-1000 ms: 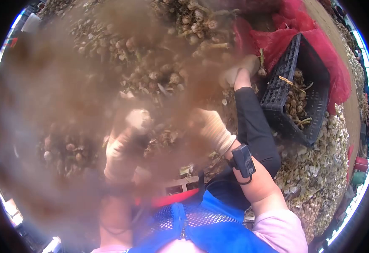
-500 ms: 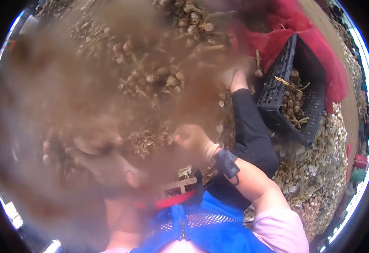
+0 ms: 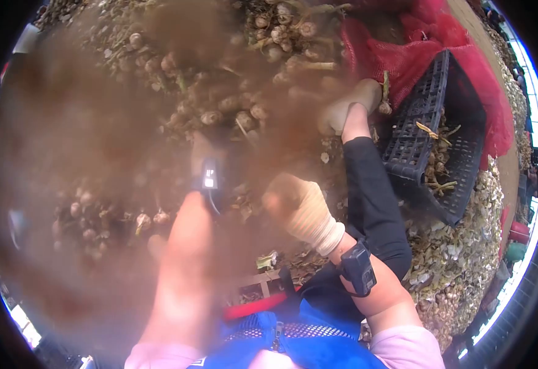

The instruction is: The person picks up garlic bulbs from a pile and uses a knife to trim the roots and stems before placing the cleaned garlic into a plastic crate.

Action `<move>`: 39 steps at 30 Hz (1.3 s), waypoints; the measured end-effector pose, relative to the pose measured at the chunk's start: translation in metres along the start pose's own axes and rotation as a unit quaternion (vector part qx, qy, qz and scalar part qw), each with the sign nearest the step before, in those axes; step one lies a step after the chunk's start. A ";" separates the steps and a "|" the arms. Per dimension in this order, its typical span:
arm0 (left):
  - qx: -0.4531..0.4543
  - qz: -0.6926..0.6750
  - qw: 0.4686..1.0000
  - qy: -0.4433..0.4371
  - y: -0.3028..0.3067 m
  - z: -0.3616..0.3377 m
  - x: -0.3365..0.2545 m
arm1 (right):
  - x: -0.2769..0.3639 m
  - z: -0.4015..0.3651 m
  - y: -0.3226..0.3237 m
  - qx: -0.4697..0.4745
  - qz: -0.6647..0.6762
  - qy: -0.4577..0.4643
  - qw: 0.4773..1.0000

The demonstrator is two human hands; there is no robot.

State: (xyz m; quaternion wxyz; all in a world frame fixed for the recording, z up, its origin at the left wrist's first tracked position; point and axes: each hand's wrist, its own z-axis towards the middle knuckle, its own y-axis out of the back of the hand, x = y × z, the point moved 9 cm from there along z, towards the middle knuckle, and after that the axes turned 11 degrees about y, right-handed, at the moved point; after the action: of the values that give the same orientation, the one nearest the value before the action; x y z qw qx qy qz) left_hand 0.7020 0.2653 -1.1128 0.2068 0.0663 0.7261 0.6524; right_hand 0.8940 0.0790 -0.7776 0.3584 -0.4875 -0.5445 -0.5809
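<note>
My left hand (image 3: 205,149) reaches forward to the near side of a heap of garlic bulbs (image 3: 220,114). A brown smear on the lens blurs its fingers, so their hold cannot be made out. My right hand (image 3: 306,212), in a pale knitted glove, is curled in front of my body above the littered ground. Its fingers look closed, but the smear covers their tips and anything in them. Dark devices are strapped to both wrists. A few more garlic bulbs (image 3: 152,220) lie left of my left forearm.
Right of my outstretched leg (image 3: 373,190) stands a tilted black plastic crate (image 3: 416,126) with garlic inside. Red mesh netting (image 3: 392,58) drapes behind and around it. Loose garlic skins (image 3: 466,240) cover the ground at right. My shoe (image 3: 355,107) touches the heap's edge.
My left hand has moved forward and up from low on the left to the garlic heap. My right hand has shifted slightly right and closer to me. The view has shifted a little.
</note>
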 end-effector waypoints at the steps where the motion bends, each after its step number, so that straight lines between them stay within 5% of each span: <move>1: 0.035 -0.121 0.992 0.005 0.019 -0.006 -0.015 | -0.001 0.000 0.003 0.000 -0.017 0.000 1.000; 5: 0.161 -0.523 0.836 0.039 0.126 -0.061 -0.067 | -0.008 0.000 0.011 0.009 -0.013 -0.004 1.000; 8: 0.299 -0.724 0.592 0.190 0.207 -0.104 -0.103 | 0.000 0.001 0.015 0.025 -0.181 0.034 0.983; 10: 0.300 -0.684 0.634 0.200 0.244 -0.122 -0.109 | 0.006 -0.002 0.009 0.070 -0.250 0.042 0.965; 15: 0.279 -0.507 0.815 0.034 0.308 -0.147 -0.134 | 0.035 -0.016 -0.015 0.222 -0.284 0.083 0.929; 18: 0.128 -0.222 0.955 -0.152 0.326 -0.162 -0.147 | 0.058 -0.025 -0.014 0.146 -0.239 0.185 0.942; 19: 0.053 -0.147 0.954 -0.254 0.339 -0.172 -0.160 | 0.060 -0.027 -0.014 0.138 -0.227 0.201 0.943; 21: 0.046 -0.150 0.952 -0.262 0.344 -0.179 -0.168 | 0.059 -0.030 -0.013 0.141 -0.200 0.192 0.950; 25: 0.240 -0.416 0.877 0.024 0.323 -0.173 -0.155 | 0.054 -0.034 -0.012 0.114 -0.148 0.242 0.952; 32: 0.341 -0.613 0.700 0.134 0.328 -0.196 -0.180 | 0.010 -0.033 -0.015 0.131 -0.115 0.309 0.935; 35: 0.406 -0.670 0.618 0.062 0.337 -0.215 -0.179 | -0.057 -0.022 -0.003 0.159 -0.199 0.089 0.963; 36: 0.430 -0.683 0.590 0.027 0.343 -0.222 -0.179 | -0.080 -0.021 -0.004 0.168 -0.236 0.115 0.950; 38: 0.361 -0.692 0.613 0.123 0.355 -0.209 -0.170 | -0.042 -0.015 0.007 0.094 -0.129 0.125 0.979; 39: 0.295 -0.618 0.705 0.182 0.370 -0.195 -0.160 | -0.020 -0.014 0.008 0.064 -0.086 0.130 0.986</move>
State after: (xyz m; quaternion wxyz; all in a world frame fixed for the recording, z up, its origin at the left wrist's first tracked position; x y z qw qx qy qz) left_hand 0.7071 0.0791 -0.7060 0.3980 -0.4597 0.7831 0.1302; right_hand 0.9044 0.0615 -0.7930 0.4057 -0.3351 -0.5688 -0.6321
